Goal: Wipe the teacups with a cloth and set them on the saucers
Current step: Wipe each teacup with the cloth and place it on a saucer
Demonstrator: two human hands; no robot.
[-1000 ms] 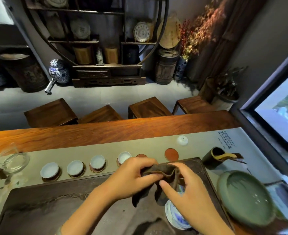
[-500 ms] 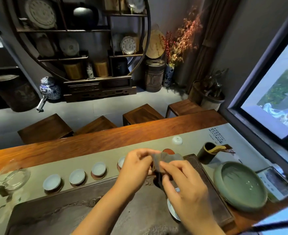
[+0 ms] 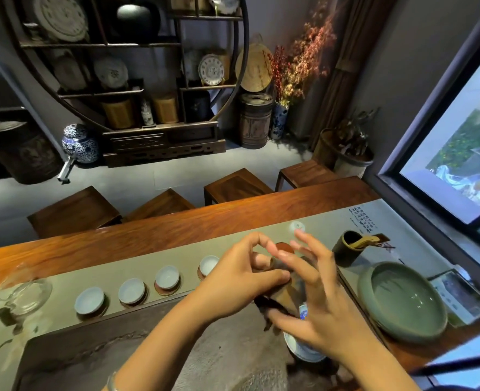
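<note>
My left hand (image 3: 241, 277) pinches a brown cloth (image 3: 285, 296) above the dark tea tray (image 3: 120, 356). My right hand (image 3: 326, 311) is against the cloth with its fingers spread and blurred, and its thumb lies along the cloth's lower edge. No cup shows inside the cloth. Several pale teacups sit on brown saucers in a row on the grey runner, among them one at the left (image 3: 89, 300), one beside it (image 3: 131, 290) and a third (image 3: 167, 277). A bare reddish saucer (image 3: 285, 245) peeks out behind my fingers.
A blue-and-white porcelain dish (image 3: 300, 352) sits on the tray under my right hand. A large green bowl (image 3: 402, 303) and a dark tool holder (image 3: 348, 249) stand at the right, a glass pitcher (image 3: 21, 292) at the left. Wooden stools line the table's far side.
Both hands have risen with the cloth off the blue-and-white dish. My right fingers, closed on the cloth before, are now spread apart. The view has tilted upward.
</note>
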